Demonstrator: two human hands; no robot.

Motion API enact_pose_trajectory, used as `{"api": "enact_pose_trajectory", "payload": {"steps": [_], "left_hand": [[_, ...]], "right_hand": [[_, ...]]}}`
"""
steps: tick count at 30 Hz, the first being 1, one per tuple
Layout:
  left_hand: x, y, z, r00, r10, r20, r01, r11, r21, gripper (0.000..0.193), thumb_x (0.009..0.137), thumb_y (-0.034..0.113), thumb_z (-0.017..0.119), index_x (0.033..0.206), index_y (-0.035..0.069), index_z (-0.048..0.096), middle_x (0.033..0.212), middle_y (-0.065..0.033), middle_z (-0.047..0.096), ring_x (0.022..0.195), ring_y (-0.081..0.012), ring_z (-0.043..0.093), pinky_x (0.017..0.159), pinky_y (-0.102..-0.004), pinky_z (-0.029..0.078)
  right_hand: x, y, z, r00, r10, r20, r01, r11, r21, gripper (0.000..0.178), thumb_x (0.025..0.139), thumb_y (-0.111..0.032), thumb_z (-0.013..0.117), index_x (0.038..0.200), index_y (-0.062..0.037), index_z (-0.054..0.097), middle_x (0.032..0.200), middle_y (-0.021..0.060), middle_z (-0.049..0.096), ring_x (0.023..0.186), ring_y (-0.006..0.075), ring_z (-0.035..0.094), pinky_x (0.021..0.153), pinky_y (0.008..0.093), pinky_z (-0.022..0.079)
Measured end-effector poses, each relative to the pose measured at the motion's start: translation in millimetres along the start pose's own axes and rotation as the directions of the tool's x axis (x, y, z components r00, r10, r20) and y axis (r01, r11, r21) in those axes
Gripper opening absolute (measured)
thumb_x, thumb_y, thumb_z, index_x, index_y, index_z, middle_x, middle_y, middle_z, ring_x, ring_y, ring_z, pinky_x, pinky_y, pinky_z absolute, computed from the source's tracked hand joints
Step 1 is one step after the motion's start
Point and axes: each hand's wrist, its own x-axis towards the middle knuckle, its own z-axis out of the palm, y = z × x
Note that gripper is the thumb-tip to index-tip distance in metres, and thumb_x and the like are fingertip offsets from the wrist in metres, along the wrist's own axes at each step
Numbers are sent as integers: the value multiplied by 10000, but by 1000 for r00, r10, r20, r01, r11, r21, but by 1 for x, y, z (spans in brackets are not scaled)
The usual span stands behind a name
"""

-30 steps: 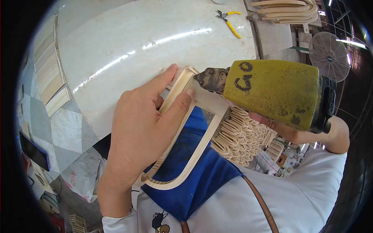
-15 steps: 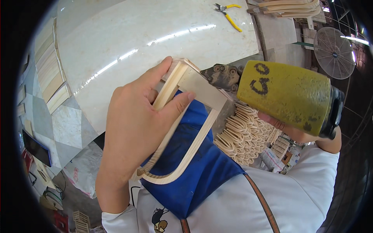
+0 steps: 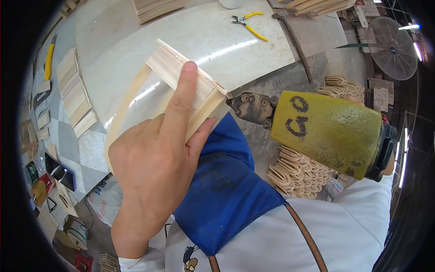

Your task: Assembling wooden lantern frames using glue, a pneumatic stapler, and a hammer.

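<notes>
My left hand (image 3: 152,154) is closed around a pale wooden frame (image 3: 174,68) with a curved U-shaped side. Its index finger lies along the flat end board and its thumb presses the near edge. An olive-yellow nail gun (image 3: 328,133) is held up at the right. Its dark metal nose (image 3: 251,106) meets the corner of the end board. Most of my right hand (image 3: 389,168) is behind the gun's body, so its fingers are largely hidden.
Yellow-handled cutters (image 3: 251,27) lie on the pale tabletop (image 3: 258,59). Wooden slats (image 3: 74,95) are at the left, with a stack of boards (image 3: 158,8) at the far edge. Bundles of bent wooden pieces (image 3: 301,174) stand on the right, below a large fan (image 3: 393,50).
The wooden frame has been turned over, so its U-shaped side now points left over the table rather than toward my apron. The gun has shifted slightly left and down.
</notes>
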Motion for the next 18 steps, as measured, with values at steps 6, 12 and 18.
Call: {"api": "enact_pose_trajectory", "payload": {"steps": [6, 12, 18], "left_hand": [[-4, -9, 26, 985, 172, 9, -153, 853, 499, 704, 869, 344, 803, 1521, 233, 562, 607, 20, 529, 515, -113, 424, 543, -254, 375], [-15, -7, 46, 983, 180, 42, -177, 846, 504, 692, 887, 370, 775, 1532, 274, 543, 621, 32, 535, 537, -114, 446, 583, -266, 410], [-18, 5, 46, 987, 162, -7, -141, 882, 450, 669, 902, 381, 759, 1530, 296, 543, 631, 39, 552, 549, -109, 459, 598, -269, 420]], "right_hand": [[-48, -4, 13, 992, 21, -128, -10, 996, 88, 445, 823, -209, 852, 1199, -31, 693, 991, 107, 729, 879, 258, 735, 811, 321, 606], [-74, 0, 25, 975, 116, -192, -61, 961, 271, 446, 817, -194, 858, 1189, -13, 692, 959, 126, 745, 847, 271, 744, 787, 326, 616], [-61, -2, 37, 948, 249, -197, -105, 832, 545, 384, 851, -130, 833, 1194, -12, 705, 1065, 134, 750, 886, 281, 754, 805, 343, 633]]}}
